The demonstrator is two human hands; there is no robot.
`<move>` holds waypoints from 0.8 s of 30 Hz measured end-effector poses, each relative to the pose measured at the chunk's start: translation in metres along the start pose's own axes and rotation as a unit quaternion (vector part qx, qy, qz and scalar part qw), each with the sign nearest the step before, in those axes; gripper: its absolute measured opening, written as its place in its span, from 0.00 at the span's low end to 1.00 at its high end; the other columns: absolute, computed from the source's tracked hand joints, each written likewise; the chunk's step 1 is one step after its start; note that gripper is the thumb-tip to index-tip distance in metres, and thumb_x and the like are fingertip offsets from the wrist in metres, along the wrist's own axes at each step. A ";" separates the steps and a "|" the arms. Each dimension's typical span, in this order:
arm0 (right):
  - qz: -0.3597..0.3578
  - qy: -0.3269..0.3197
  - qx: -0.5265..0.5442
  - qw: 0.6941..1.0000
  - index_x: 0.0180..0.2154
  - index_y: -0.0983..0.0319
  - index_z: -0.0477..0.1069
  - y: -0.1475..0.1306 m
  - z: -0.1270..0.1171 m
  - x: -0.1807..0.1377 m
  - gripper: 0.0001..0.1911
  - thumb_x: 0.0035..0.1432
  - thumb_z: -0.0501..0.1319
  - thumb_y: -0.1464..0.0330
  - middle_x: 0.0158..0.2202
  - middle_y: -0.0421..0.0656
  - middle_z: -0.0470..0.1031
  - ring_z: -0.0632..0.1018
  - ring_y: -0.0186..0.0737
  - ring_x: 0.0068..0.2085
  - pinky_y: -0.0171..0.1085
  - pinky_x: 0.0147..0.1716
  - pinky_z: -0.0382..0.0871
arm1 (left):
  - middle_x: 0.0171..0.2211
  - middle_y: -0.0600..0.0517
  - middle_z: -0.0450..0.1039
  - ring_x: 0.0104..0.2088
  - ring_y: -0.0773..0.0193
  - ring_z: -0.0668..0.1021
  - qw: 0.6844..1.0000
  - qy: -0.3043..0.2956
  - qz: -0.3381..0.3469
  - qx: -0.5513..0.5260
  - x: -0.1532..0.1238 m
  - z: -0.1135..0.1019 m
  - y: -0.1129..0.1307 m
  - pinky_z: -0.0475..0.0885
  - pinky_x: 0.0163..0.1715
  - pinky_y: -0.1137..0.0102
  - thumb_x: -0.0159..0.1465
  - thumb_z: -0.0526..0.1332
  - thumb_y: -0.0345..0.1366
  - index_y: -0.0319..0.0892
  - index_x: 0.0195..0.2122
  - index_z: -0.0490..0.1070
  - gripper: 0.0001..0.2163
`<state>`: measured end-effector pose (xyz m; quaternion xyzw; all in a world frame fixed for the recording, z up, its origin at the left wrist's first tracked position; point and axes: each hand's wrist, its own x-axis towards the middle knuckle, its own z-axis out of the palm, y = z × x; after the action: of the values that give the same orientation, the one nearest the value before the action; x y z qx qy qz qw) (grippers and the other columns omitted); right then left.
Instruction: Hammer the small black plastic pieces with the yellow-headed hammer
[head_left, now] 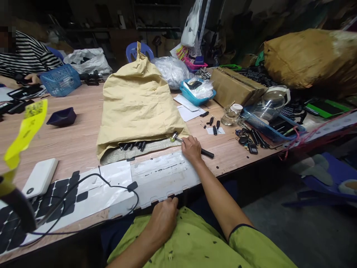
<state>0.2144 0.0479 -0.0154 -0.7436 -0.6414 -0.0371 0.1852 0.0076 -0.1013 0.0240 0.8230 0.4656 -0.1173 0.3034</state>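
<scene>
My right hand (191, 149) is closed around a small hammer (208, 153) with a black handle; its metal head lies at the foot of a tan sack (138, 100). Several small black parts (133, 146) lie at the sack's open bottom edge. My left hand (164, 217) rests at the table's near edge, fingers curled on the rim of a white plastic sheet (163, 173). Nothing shows in the left hand beyond the sheet's edge.
A white power bank (40, 177) and black cable (111, 186) lie at left, near black key pads (60, 188). A dark tray (61, 117), blue baskets (59, 79), a cardboard box (235, 86), keys (247, 141) and a glass jar (232, 114) crowd the table. A person in a striped top (26, 56) sits far left.
</scene>
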 end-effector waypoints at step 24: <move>0.013 -0.017 -0.003 1.000 0.48 0.59 0.78 -0.008 -0.004 0.002 0.14 0.67 0.56 0.69 0.45 0.50 0.75 0.71 0.48 0.47 0.41 0.43 0.62 | 0.46 0.40 0.76 0.51 0.43 0.76 0.911 0.354 -0.212 -0.014 0.104 -0.125 -0.091 0.74 0.48 0.55 0.64 0.62 0.36 0.43 0.41 0.78 0.07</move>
<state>0.2075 0.0491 -0.0093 -0.7531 -0.6344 -0.0239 0.1729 -0.0244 0.0819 0.0375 0.6882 0.7076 0.1263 0.0982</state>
